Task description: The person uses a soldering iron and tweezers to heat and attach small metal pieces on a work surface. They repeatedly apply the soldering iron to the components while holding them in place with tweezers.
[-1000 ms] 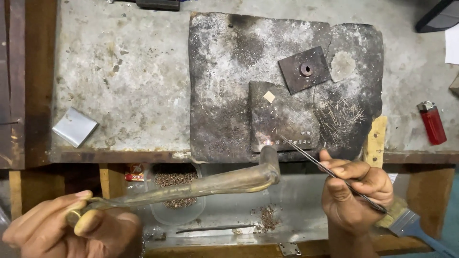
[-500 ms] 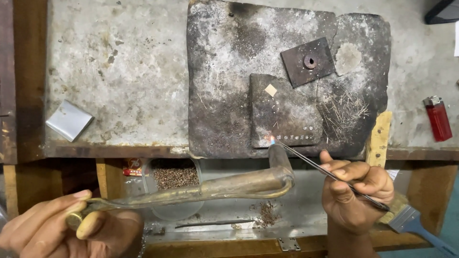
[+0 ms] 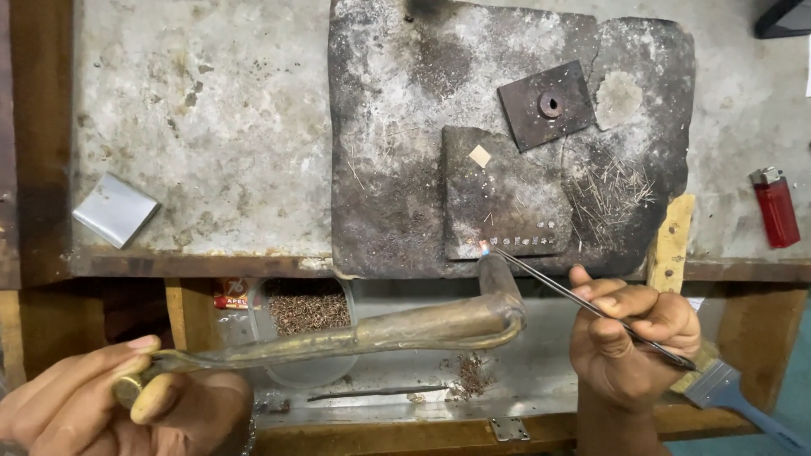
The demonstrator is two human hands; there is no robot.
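My left hand (image 3: pixel 118 405) grips the handle end of a long brass torch (image 3: pixel 405 325), whose curved nozzle points up at the near edge of a small dark block (image 3: pixel 503 198). A small flame shows at the nozzle tip. My right hand (image 3: pixel 629 338) pinches thin metal tweezers (image 3: pixel 583 295), their tip meeting the flame beside a row of tiny metal pieces (image 3: pixel 528 243) on the block. A small pale square chip (image 3: pixel 480 155) lies higher on that block. The block rests on a large charred slab (image 3: pixel 389 152).
A dark square plate with a round hole (image 3: pixel 545 105) and a pile of fine wire bits (image 3: pixel 612 194) lie on the slab. A red lighter (image 3: pixel 775 207), a silver tin (image 3: pixel 114 209), a brush (image 3: pixel 735 397) and a container of brown filings (image 3: pixel 308 312) surround the bench.
The torch nozzle has moved right and up to the block's near edge, where a small flame now shows. The tweezers' tip stays at that spot.
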